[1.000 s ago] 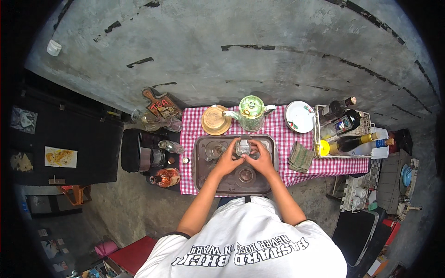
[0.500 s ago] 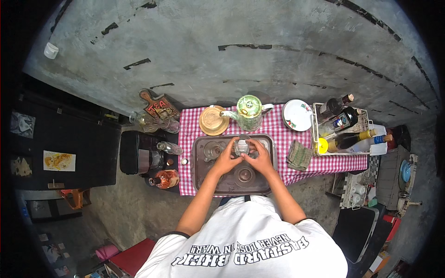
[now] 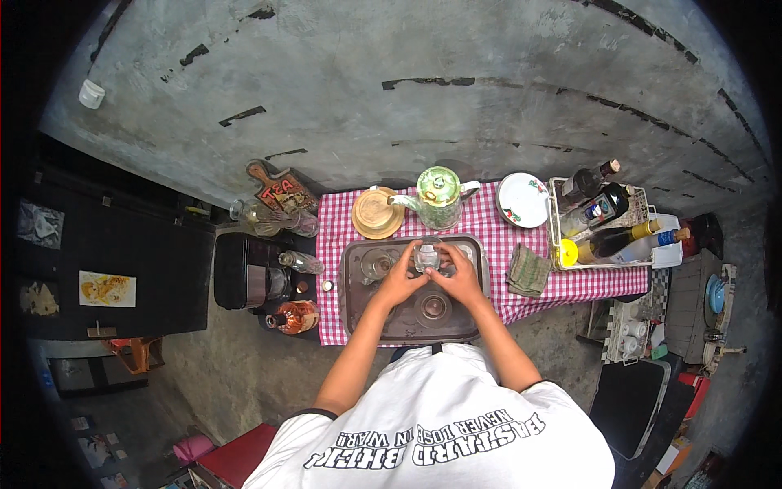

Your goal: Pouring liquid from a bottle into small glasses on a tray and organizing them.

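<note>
My left hand and my right hand close round the two sides of a clear glass cup, fingertips and thumbs on its wall. They hold it over the far middle of a brown serving tray. To the left of my left hand stands another clear glass cup. A round glass saucer lies on the tray between my wrists. Whether the held cup touches the tray I cannot tell.
Behind the tray stand a green teapot and a wooden lidded pot. To the right are a white plate, a folded green cloth and a wire basket of bottles. Glass bottles and a black coffee machine stand left.
Both hands stay round the glass cup in almost the same place. The whole view has shifted very slightly; nothing on the table has visibly moved.
</note>
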{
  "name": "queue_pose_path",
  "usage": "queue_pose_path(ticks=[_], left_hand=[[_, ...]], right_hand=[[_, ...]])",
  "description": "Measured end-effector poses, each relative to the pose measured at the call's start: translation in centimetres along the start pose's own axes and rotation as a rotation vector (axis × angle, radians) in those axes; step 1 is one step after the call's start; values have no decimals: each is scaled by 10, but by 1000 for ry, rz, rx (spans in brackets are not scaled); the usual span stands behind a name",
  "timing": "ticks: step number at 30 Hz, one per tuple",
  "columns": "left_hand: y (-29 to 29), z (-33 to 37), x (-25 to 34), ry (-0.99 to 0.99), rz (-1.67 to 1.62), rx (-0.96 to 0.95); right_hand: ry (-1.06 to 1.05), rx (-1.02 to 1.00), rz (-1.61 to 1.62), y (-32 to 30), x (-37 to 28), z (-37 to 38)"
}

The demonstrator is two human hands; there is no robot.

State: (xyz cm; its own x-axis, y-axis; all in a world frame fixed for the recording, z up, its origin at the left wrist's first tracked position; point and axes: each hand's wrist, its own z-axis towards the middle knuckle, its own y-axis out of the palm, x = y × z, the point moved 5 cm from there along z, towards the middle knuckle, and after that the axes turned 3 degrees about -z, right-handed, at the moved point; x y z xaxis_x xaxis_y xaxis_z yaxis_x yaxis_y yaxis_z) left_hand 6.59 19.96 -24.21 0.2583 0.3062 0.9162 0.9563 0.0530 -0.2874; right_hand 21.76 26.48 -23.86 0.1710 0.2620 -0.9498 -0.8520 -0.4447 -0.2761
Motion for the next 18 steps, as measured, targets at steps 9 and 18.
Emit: queue_pose_path(ticks=[9, 18], left_hand=[[2, -1, 1, 28, -11, 22], [3, 0, 0, 21, -20, 14]], right_hand=[[-11, -7, -6, 0, 3, 0], [18, -27, -19, -2, 0, 1]])
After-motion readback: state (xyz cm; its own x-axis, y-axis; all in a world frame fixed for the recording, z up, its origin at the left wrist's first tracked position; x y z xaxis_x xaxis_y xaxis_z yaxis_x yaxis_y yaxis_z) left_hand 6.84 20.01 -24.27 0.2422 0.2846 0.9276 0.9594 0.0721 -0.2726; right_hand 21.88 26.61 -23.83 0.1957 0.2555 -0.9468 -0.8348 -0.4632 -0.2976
